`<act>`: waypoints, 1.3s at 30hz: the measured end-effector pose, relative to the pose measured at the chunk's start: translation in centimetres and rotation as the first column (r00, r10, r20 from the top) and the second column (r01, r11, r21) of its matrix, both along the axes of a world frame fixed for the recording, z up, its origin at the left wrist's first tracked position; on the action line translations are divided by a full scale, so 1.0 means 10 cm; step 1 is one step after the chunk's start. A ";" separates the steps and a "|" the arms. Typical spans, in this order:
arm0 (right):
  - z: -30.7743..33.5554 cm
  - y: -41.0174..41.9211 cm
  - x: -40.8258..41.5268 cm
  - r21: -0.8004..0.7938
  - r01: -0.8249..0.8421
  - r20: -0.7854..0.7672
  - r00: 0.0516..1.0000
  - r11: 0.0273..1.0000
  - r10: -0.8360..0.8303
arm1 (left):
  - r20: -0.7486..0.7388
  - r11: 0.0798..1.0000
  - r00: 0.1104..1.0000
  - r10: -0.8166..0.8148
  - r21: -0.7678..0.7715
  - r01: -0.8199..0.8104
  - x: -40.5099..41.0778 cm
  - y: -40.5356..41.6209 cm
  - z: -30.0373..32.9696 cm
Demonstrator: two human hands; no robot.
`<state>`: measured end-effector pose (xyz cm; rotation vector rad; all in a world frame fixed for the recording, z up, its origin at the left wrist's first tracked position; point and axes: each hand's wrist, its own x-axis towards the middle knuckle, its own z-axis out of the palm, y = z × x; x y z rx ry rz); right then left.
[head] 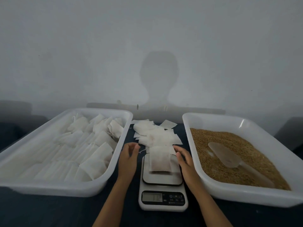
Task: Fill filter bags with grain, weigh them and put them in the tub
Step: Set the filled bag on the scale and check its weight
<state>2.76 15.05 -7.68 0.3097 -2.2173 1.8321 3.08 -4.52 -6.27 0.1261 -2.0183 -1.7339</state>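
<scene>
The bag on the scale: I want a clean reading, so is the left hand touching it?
Apart. The head view shows dark table between the left hand and the bag on the scale.

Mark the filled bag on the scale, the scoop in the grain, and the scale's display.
White filled filter bag (161,161), head view, middle of its face.
Translucent plastic scoop (225,155), head view, middle of its bowl.
Grey scale display (152,197), head view, centre of the screen.
</scene>
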 end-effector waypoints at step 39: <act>0.07 -0.16 -0.29 0.189 0.057 0.123 0.989 0.980 -0.081 | 0.447 0.924 0.851 -0.276 -0.121 0.363 -0.25 0.21 0.13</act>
